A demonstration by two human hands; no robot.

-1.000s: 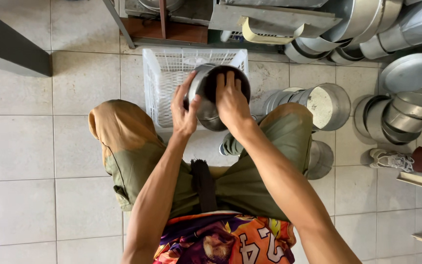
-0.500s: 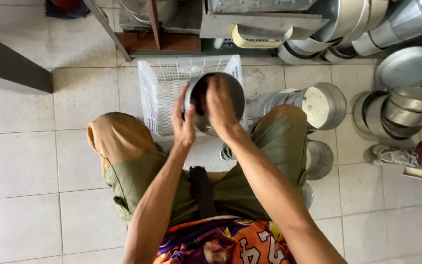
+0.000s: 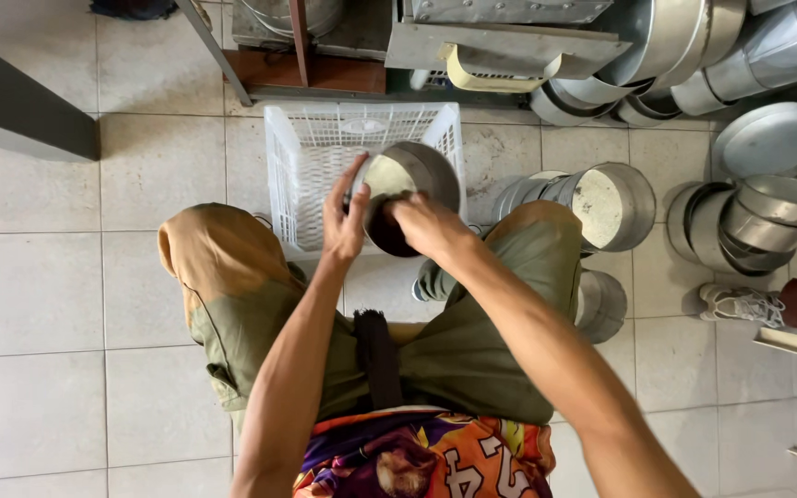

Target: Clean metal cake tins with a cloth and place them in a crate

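Note:
I sit on the floor with my knees apart, holding a round metal baking tin [image 3: 417,180] with both hands above my lap. My left hand [image 3: 345,214] grips its left rim with the fingers spread upward. My right hand [image 3: 428,226] clasps the lower right side of the tin, whose dark inside faces me. Right behind the tin stands a white plastic lattice basket [image 3: 315,157] on the tiled floor.
Stacks of round metal tins [image 3: 601,198] lie on their sides by my right knee, and more tins [image 3: 758,217] are piled at the right. A metal rack [image 3: 500,41] with larger pans stands at the back. Another person's shoe [image 3: 740,304] shows at the right edge.
The tin has tilted in my hands, showing more of its pale rim at the upper left. My left fingers have shifted higher on the rim.

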